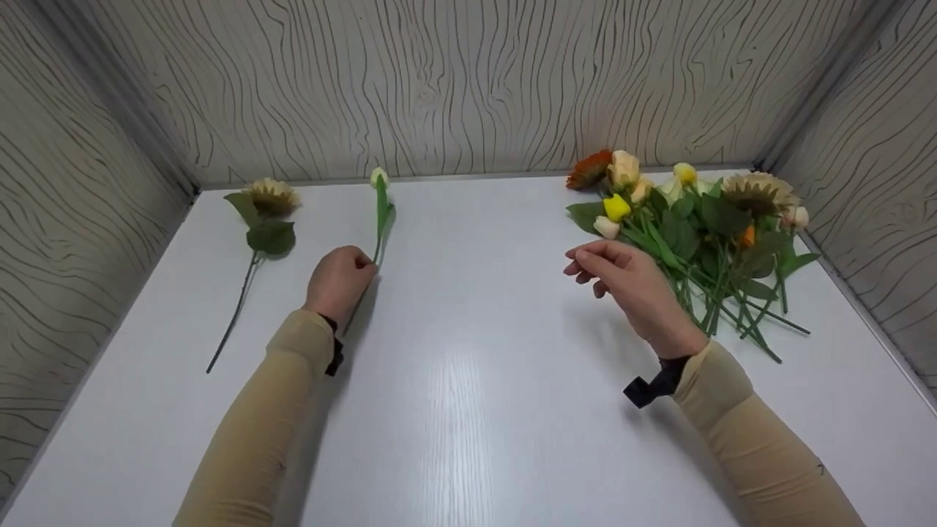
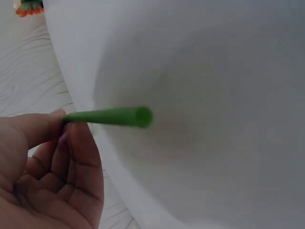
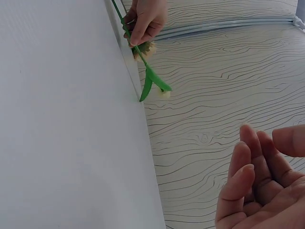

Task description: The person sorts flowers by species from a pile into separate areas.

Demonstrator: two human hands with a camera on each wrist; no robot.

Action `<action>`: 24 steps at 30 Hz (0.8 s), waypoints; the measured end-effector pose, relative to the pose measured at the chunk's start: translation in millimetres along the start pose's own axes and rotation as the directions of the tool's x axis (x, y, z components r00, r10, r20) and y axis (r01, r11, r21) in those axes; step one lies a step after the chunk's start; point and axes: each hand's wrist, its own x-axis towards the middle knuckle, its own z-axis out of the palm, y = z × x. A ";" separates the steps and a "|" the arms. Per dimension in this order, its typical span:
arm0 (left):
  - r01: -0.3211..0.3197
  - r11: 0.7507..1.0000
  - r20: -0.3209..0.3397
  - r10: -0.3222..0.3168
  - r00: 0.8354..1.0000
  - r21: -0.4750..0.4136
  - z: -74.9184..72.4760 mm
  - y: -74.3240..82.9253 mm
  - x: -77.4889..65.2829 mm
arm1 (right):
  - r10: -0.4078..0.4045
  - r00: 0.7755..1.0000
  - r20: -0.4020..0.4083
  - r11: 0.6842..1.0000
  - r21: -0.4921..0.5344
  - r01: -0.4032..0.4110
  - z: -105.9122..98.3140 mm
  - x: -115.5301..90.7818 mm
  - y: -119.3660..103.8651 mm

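Left hand: at centre-left of the head view, the bare left hand (image 1: 340,278) pinches a stem between thumb and fingertips, the other fingers folded loosely beneath.
Pinched stem: a slim green artificial-looking tulip with a pale cream bud and long smooth leaves (image 1: 383,208), its bud toward the upper edge of the frame. The grip falls below the leaves, probably so that bud and foliage stay uncrushed; in the left wrist view the cut end juts free past the fingers.
Right hand: at centre-right, the bare right hand (image 1: 633,282) has released fingers, softly bent with nothing between them; it hangs beside the heap, seemingly above the table.
Single bloom: at upper left, a cream many-petalled flower with broad dark-green leaves and a thin dark stem (image 1: 271,238) lies apart, head up the frame, much as the tulip points; the shared direction looks deliberate.
Heap: at upper right, a loose pile of mixed orange, yellow, peach and cream flowers (image 1: 684,227) has most heads up the frame and stems crossing below, which likely leaves stem ends easy to reach.
Surface: a glossy white table (image 1: 468,366) fills the middle, giving stems room to lie flat.
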 end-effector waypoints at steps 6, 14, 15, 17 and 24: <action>0.014 1.000 0.010 -0.014 1.000 0.015 -1.4 -9.4 3.9 | 0.001 1.000 -0.004 1.000 -0.004 -0.001 -3.0 -0.2 0.1; 0.027 0.999 0.028 -0.028 0.999 0.025 -2.0 -11.5 7.4 | 0.000 1.000 0.000 1.000 -0.004 0.000 -4.0 -0.7 0.8; 0.032 0.999 0.030 -0.033 0.999 0.025 -2.3 -11.9 7.7 | 0.000 1.000 -0.001 1.000 -0.005 0.000 -3.7 -0.8 0.6; 0.037 0.999 0.031 -0.038 0.999 0.021 -2.6 -13.0 7.9 | 0.002 1.000 -0.002 1.000 -0.005 -0.002 -3.3 -0.9 0.1; 0.013 1.000 0.046 -0.012 0.999 -0.013 0.0 -12.4 7.0 | -0.021 1.000 -0.005 1.000 -0.003 0.021 -4.0 -1.0 0.8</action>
